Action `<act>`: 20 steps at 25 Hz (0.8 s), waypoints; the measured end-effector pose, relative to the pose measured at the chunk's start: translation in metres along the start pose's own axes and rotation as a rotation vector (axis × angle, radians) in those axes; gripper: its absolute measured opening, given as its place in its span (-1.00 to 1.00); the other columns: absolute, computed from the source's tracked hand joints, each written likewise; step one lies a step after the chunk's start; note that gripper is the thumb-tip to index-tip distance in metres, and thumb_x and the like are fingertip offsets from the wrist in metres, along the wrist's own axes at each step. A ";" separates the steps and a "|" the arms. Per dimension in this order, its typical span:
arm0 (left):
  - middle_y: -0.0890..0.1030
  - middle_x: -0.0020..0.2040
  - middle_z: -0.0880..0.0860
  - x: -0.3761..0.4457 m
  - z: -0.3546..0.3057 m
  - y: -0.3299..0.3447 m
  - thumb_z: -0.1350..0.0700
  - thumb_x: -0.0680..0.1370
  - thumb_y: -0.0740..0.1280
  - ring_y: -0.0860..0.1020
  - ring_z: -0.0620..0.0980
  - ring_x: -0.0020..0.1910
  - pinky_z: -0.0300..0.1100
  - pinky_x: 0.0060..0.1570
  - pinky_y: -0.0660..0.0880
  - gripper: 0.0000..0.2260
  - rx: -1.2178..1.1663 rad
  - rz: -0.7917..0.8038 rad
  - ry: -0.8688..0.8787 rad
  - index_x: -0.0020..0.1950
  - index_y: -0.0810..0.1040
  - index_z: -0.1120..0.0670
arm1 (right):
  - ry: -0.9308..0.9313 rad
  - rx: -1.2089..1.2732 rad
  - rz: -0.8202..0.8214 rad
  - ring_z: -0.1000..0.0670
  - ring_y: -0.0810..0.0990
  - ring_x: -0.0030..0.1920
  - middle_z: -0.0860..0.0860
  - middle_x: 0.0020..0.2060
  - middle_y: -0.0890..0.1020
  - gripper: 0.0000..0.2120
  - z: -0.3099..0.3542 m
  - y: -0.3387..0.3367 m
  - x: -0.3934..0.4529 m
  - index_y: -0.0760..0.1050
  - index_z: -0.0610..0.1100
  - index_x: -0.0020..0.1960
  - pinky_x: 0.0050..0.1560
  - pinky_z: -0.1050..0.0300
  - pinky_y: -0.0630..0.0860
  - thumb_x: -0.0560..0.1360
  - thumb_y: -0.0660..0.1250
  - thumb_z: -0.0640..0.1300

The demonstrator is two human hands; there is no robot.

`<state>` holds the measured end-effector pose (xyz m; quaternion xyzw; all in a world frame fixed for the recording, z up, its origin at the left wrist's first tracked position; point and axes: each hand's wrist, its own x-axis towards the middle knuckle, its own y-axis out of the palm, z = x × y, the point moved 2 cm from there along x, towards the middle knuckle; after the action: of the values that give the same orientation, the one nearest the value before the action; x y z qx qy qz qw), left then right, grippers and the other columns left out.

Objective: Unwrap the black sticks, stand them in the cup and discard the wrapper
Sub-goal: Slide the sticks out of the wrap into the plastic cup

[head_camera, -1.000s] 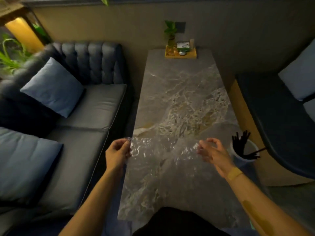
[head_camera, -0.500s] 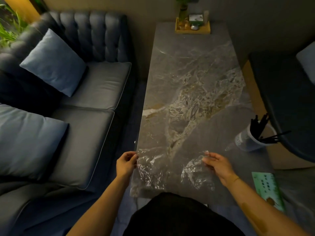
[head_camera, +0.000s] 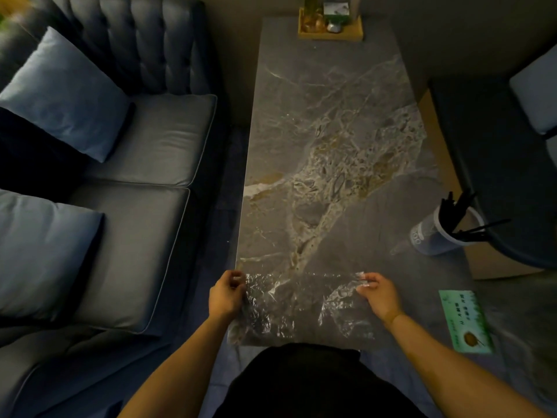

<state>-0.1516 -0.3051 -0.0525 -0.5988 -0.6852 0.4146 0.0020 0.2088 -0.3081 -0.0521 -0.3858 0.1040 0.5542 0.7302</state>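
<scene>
The person is holding the clear wrapper [head_camera: 297, 306] stretched between two hands over the near end of the marble table [head_camera: 331, 131]. The left hand [head_camera: 225, 295] is pinching the left upper corner of the film with thumb and fingers closed on it. The right hand [head_camera: 378, 294] is gripping the right upper corner in the same way, with the fingertips [head_camera: 363, 280] pressed on the crinkled edge. The film is hanging down from both hands, and its lower part is reaching the near table edge; whether it is touching the marble cannot be told.

The black sticks [head_camera: 458, 217] are already standing in the white cup [head_camera: 434, 236], which is sitting at the right edge of the table, well apart from both hands. A few sticks are leaning out over the rim to the right. So the unwrapping and the filling of the cup are looking finished, and the step in hand is the last one, the discarding of the wrapper.

The next move is probably asking to bring the two hands together and to crumple the film into a small ball, because such thin plastic is springing open easily. No bin is showing in this view, so the person is needing to find one first. A green card [head_camera: 465, 322] is lying beside the table on the right.
</scene>
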 end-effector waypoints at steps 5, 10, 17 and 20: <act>0.61 0.03 0.03 -0.007 -0.003 0.001 0.15 0.54 0.37 0.62 0.04 -0.01 -0.16 -0.11 0.47 -0.71 -0.049 -0.020 0.016 0.26 0.50 0.06 | -0.056 -0.227 0.050 -0.20 0.57 0.06 -0.16 0.03 0.58 -0.51 0.001 -0.003 0.001 0.41 -0.22 0.34 0.18 -0.15 0.51 0.45 0.43 -0.24; 0.50 0.26 0.03 -0.023 -0.027 0.000 0.00 0.56 0.34 0.55 0.06 0.14 0.02 0.05 0.54 -0.68 0.329 -0.034 0.308 0.31 0.49 0.00 | -0.299 -0.590 0.054 -0.17 0.48 0.25 -0.10 0.32 0.44 -0.55 -0.009 -0.035 -0.014 0.41 -0.12 0.36 0.25 -0.06 0.46 0.53 0.34 0.00; 0.52 0.27 -0.02 -0.043 -0.119 0.063 -0.17 0.56 0.24 0.52 0.05 0.21 -0.02 0.17 0.47 -0.65 0.719 0.279 0.687 0.29 0.49 -0.07 | -0.460 -0.962 0.041 -0.05 0.49 0.24 0.06 0.24 0.55 -0.65 -0.022 -0.125 -0.017 0.50 0.03 0.25 0.20 0.02 0.44 0.56 0.18 0.15; 0.50 0.29 -0.02 -0.052 -0.161 0.105 -0.22 0.55 0.21 0.50 0.05 0.25 -0.04 0.20 0.42 -0.61 0.914 0.363 0.782 0.32 0.45 -0.10 | -0.484 -0.982 0.011 -0.02 0.49 0.23 0.09 0.23 0.56 -0.64 -0.028 -0.172 -0.011 0.49 0.06 0.26 0.19 0.04 0.43 0.56 0.16 0.18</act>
<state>0.0298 -0.2628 0.0187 -0.7516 -0.2749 0.4095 0.4380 0.3655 -0.3505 0.0123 -0.5424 -0.3357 0.6142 0.4645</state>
